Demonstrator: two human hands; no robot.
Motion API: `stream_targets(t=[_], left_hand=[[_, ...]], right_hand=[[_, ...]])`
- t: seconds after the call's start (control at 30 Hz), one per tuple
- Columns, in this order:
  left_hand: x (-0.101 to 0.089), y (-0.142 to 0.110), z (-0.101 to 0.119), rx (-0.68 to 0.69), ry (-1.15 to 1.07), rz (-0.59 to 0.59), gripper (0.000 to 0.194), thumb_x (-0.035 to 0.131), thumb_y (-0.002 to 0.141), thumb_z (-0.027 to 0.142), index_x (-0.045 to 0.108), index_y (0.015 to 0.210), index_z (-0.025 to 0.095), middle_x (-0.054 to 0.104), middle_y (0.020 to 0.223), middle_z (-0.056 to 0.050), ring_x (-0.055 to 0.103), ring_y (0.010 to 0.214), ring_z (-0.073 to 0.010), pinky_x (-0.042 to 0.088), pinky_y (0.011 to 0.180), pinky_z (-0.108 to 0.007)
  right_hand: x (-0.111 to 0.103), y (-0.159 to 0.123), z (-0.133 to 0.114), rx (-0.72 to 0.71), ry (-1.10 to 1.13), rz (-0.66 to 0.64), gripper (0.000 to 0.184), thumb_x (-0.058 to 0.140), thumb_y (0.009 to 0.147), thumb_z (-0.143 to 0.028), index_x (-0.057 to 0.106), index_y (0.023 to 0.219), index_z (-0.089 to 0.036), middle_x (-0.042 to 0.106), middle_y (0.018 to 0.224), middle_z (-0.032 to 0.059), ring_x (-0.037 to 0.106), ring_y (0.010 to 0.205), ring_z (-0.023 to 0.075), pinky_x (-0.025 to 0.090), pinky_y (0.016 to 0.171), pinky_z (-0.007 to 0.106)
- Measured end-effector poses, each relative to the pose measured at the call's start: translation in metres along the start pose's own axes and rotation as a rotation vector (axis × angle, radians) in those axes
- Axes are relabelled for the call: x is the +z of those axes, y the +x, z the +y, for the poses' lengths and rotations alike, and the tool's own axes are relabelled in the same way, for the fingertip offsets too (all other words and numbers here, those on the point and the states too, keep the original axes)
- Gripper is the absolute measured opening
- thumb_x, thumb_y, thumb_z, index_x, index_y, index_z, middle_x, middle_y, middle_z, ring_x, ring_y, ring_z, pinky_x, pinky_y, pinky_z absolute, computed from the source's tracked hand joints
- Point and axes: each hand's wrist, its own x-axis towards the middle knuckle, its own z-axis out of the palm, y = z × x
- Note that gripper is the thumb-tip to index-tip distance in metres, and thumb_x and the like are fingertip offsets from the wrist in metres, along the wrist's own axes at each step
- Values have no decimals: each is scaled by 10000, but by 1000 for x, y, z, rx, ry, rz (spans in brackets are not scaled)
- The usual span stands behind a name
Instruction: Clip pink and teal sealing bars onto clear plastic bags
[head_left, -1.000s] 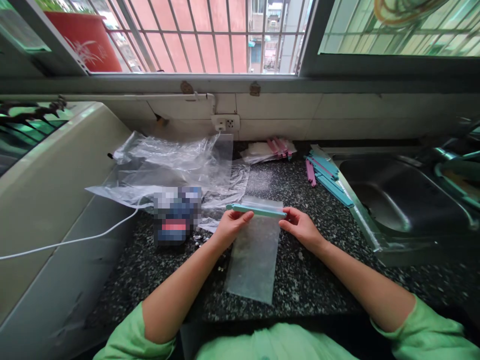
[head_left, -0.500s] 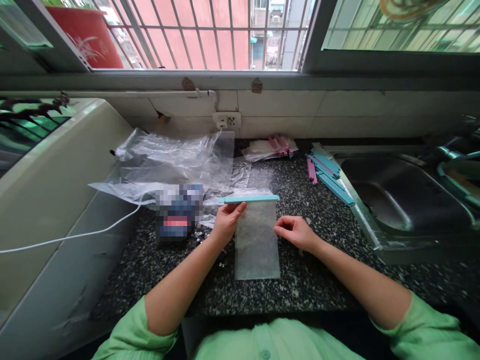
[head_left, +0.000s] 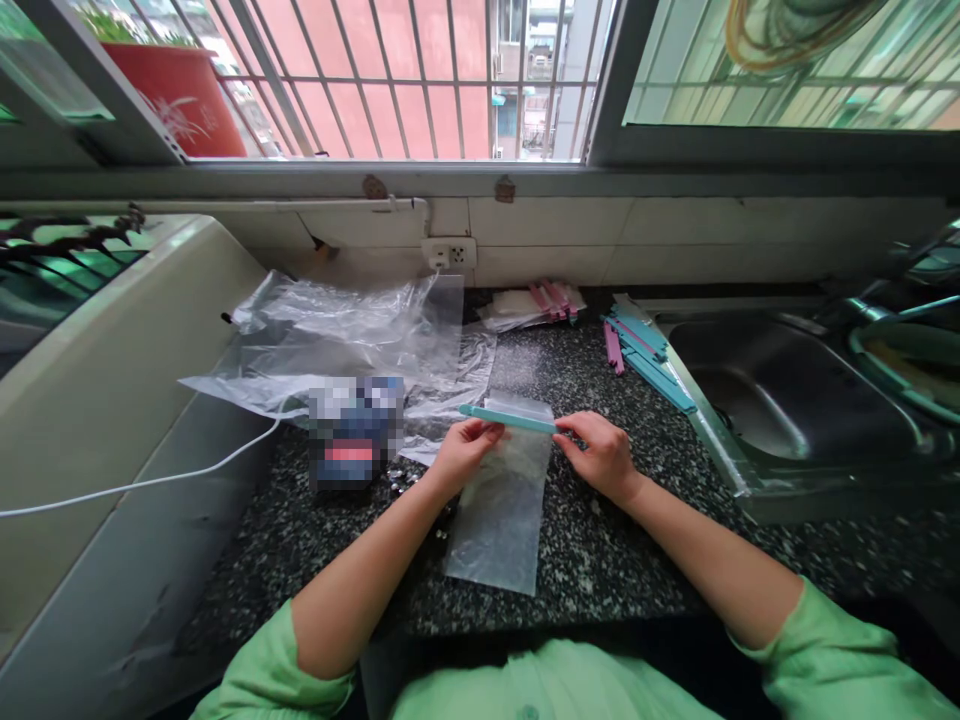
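Observation:
A light-blue bag sealing clip (head_left: 521,418) lies across the top of a clear plastic bag (head_left: 499,530). A short strip of the bag sticks out above the clip, and the rest hangs below it over the counter, slightly slanted. Thumb and fingers of my left hand (head_left: 466,455) are closed on the clip and bag, left of the middle. My right hand (head_left: 600,455) pinches the clip's right end between thumb and fingertips. Just left of my left hand, small shiny bits (head_left: 397,478) lie on the counter beside a pixelated blue item (head_left: 356,430).
More clear plastic bags (head_left: 352,320) spread at the back left, crossed by a white cable (head_left: 210,460). Pink clips (head_left: 553,298) rest on bags by the wall. Blue clips (head_left: 649,360) lie by the steel sink (head_left: 750,480). A speckled dark countertop (head_left: 600,560) runs underneath.
My right hand has moved up from beside the bag and taken hold of the clip's right end. Clip and bag have tilted, the bag's lower end swinging left.

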Motion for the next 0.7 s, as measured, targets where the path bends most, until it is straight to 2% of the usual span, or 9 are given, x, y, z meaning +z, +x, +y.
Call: stream_targets(t=[0.1, 0.17, 0.33, 0.4, 0.5, 0.7], left_hand=[[1, -2, 1, -97, 28, -78, 392, 764, 471, 434, 650, 681, 123, 652, 618, -19, 548, 548, -116, 417, 542, -228], [2, -2, 1, -151, 78, -127, 384, 759, 482, 432, 637, 669, 119, 630, 572, -12, 543, 500, -111, 417, 506, -226], [4, 10, 2, -218, 180, -133, 304, 769, 468, 368, 593, 529, 128, 577, 461, 7, 501, 410, -92, 389, 431, -205], [5, 20, 3, -215, 139, -96, 279, 783, 430, 317, 602, 525, 127, 596, 473, -4, 517, 416, -102, 394, 427, -209], [8, 41, 6, -129, 66, 7, 267, 777, 418, 284, 610, 554, 126, 606, 497, -6, 530, 437, -111, 408, 435, -217], [28, 98, 4, 87, 15, 260, 206, 628, 638, 337, 558, 609, 146, 584, 556, 22, 546, 506, -93, 455, 541, -223]], right_hand=[[3, 0, 4, 29, -58, -5, 163, 494, 825, -294, 630, 815, -204, 663, 767, 65, 595, 747, 197, 440, 696, 305], [5, 3, 12, 60, -102, 18, 162, 491, 821, -293, 622, 811, -199, 658, 749, 61, 593, 718, 190, 429, 670, 290], [4, 24, 52, 103, -253, 86, 180, 470, 813, -297, 606, 800, -181, 656, 750, 75, 592, 726, 201, 399, 649, 280], [3, 36, 68, 127, -303, 112, 194, 464, 810, -301, 604, 817, -168, 656, 759, 89, 592, 737, 210, 384, 647, 281], [4, 56, 85, 230, -351, 175, 208, 473, 796, -312, 601, 842, -154, 656, 767, 99, 589, 731, 220, 365, 640, 284], [15, 96, 96, 521, -387, 343, 225, 476, 789, -318, 583, 869, -137, 646, 782, 118, 578, 728, 236, 339, 634, 298]])
